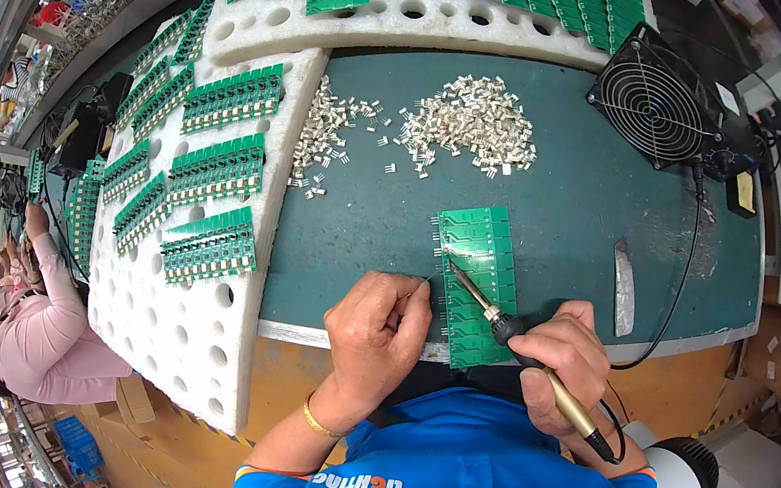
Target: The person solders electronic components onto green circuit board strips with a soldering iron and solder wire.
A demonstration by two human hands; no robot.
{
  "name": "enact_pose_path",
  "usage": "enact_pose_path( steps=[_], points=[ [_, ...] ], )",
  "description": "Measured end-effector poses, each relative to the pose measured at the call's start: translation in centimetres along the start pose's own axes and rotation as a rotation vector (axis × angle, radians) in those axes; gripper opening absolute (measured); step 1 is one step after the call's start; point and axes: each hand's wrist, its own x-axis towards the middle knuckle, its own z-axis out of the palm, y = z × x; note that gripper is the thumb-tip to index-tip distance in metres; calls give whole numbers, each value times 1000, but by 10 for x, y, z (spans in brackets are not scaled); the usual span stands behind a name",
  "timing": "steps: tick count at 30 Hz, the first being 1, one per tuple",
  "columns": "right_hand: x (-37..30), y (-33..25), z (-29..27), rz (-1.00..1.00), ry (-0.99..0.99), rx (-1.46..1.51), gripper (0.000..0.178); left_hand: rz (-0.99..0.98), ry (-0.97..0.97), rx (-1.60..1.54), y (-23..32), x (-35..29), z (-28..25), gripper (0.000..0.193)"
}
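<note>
A green circuit board panel (pixel 484 247) lies on the dark green tabletop in front of me, with small pins sticking out along its left edge. My right hand (pixel 566 357) grips a soldering iron (pixel 577 407) with a gold handle and black collar. The iron slants up and left, its tip over the board's left part. Close to that edge, my left hand (pixel 378 330) is closed in a pinch. Whatever its fingertips hold is too thin or hidden to make out.
Loose white pin connectors (pixel 472 124) lie heaped beyond the board, with another heap (pixel 322 130) to the left. Perforated white foam (pixel 182 340) carries populated boards (pixel 218 170). A black fan (pixel 651 111), a metal strip (pixel 624 289) and a cable (pixel 678 294) are at right. A person (pixel 49 326) works far left.
</note>
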Motion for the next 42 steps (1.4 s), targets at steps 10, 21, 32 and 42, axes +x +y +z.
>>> enact_pose_path(
  steps=[10, 21, 32, 42],
  points=[
    [1, -1, -2, 3, -26, -17, 24, -30, 4, -1, 3, 1, 1, 8],
    [2, -2, -2, 6, -31, -29, 24, 16, -15, 41, 4, 2, 2, 10],
    [-1, -3, -2, 7, -31, -29, 27, 68, -26, 38, 1, 0, 1, 7],
    [-3, -5, -2, 11, -38, -35, 26, 55, -27, 25, 1, -1, 1, 8]
  ],
)
